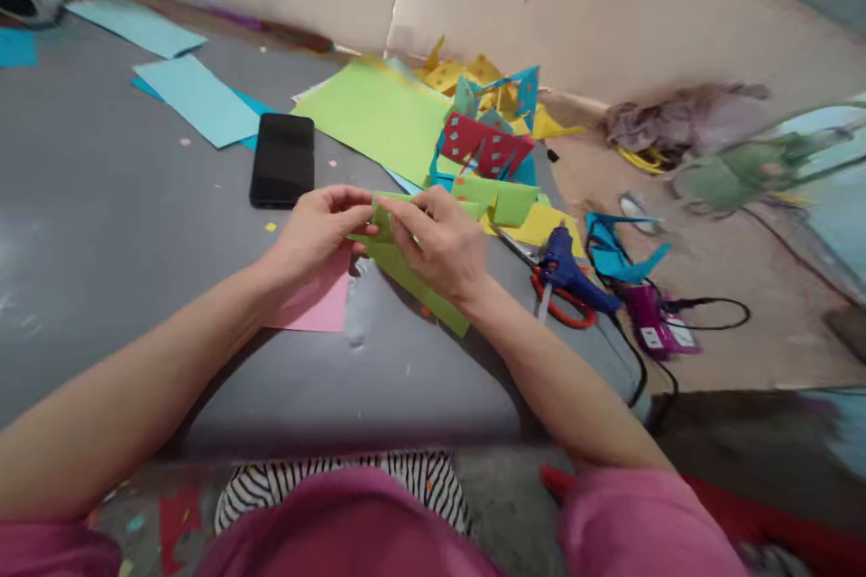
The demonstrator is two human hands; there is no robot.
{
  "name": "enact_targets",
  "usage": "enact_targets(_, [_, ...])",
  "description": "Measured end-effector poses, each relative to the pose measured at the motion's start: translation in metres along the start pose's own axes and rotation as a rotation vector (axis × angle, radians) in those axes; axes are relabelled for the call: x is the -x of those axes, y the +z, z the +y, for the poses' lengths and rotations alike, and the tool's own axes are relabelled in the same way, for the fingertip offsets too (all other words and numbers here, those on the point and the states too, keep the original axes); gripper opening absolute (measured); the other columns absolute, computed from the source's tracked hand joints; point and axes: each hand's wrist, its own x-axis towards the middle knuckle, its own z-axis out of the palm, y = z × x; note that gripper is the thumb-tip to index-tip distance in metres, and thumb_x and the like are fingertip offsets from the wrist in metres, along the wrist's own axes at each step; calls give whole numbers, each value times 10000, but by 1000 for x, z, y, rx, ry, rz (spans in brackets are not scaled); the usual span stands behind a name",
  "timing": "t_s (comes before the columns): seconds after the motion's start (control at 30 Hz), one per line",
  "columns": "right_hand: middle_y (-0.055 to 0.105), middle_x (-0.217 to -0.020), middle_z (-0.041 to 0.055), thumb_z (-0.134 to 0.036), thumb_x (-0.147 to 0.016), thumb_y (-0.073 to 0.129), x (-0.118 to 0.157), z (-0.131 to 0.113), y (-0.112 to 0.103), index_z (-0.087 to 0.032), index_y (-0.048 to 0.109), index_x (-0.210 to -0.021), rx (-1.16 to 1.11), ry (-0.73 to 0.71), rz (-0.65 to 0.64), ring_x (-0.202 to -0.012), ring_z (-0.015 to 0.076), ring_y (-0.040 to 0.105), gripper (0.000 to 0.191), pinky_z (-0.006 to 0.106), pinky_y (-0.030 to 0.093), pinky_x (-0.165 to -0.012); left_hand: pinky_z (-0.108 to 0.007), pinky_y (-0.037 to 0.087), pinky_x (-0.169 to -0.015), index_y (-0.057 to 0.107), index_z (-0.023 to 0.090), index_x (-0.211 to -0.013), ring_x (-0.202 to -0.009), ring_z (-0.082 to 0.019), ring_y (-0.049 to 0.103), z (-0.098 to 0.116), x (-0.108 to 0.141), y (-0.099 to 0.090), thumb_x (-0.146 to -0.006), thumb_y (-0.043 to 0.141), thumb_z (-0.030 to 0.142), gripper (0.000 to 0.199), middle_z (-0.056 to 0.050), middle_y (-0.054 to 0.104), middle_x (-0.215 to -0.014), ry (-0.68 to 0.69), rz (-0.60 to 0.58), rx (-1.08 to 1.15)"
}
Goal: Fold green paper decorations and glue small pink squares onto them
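Observation:
A folded piece of green paper [429,293] is held between my two hands over the grey table. My left hand [321,230] pinches its left end between thumb and fingers. From the right, my right hand [439,239] grips the same paper near its upper edge, fingers bent over it. Under my left hand and wrist lies a pink sheet [321,302]. Just beyond my right hand is another folded green piece [514,203], next to a red dotted paper shape [483,144]. My fingers cover part of the green paper.
A black phone [282,160] lies left of a large green sheet [385,113]. Light blue sheets [196,99] are at the back left. On the right are a blue glue gun [568,266] with a cord and orange-handled scissors [575,311]. A wall stands behind the table.

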Motion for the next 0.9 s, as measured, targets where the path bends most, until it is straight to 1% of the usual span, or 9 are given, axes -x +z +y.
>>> enact_targets(0.13, [608,-843,27,-254,-1032,427,2,-1,3,-250,687,-1237,55,-41,-43,-774,133,533,331,269,346,-636,-172,446,-530,710,148,-875,-763,-114,654,3,-2,3,-802,711,187,83,-46,674,-857,13,30,-45])
enact_targets(0.27, [611,-797,30,-243,-1034,433,3,-2,3,-218,664,-1256,180,-136,-7,-779,149,541,322,289,335,-644,-183,461,-555,715,157,-885,-773,-119,660,1,-5,1,-797,709,205,100,-45,690,-877,18,40,-83])
enact_targets(0.33, [614,-791,33,-243,-1039,427,3,-3,3,-204,651,-1261,215,-170,-6,-783,153,544,319,298,325,-639,-188,457,-558,719,164,-894,-740,-112,643,-1,-7,-1,-788,708,215,118,-37,694,-856,28,36,-106])
enact_targets(0.47, [611,-808,33,-219,-1050,390,2,-2,3,-207,620,-1277,205,-193,-72,-781,149,527,323,311,299,-626,-194,424,-548,724,166,-885,-639,-82,566,-3,-11,-7,-771,695,207,125,-17,682,-795,67,34,-157])
enact_targets(0.6, [595,-804,32,-177,-1053,357,-2,2,-1,-196,604,-1299,252,-260,-109,-770,157,496,349,328,271,-616,-200,348,-486,721,167,-871,-581,-74,508,-1,-14,-11,-751,685,209,132,-4,647,-749,45,55,-205])
enact_targets(0.67, [588,-821,38,-148,-1049,334,-5,5,-4,-201,576,-1342,258,-293,-165,-785,167,486,384,335,272,-622,-208,314,-462,718,168,-855,-557,-76,484,1,-14,-12,-731,685,206,134,-2,630,-728,30,74,-230])
enact_targets(0.8, [574,-892,48,-116,-1030,333,-14,16,-14,-252,491,-1419,235,-350,-318,-833,181,475,441,344,277,-636,-214,294,-443,713,165,-821,-517,-80,457,5,-14,-11,-694,671,177,134,-2,605,-664,1,87,-246])
enact_targets(0.9, [556,-889,41,-127,-1037,323,-21,25,-21,-276,465,-1427,244,-424,-367,-837,184,463,441,350,267,-637,-214,291,-431,710,162,-809,-499,-81,440,7,-14,-9,-688,656,166,132,0,589,-630,-26,95,-255])
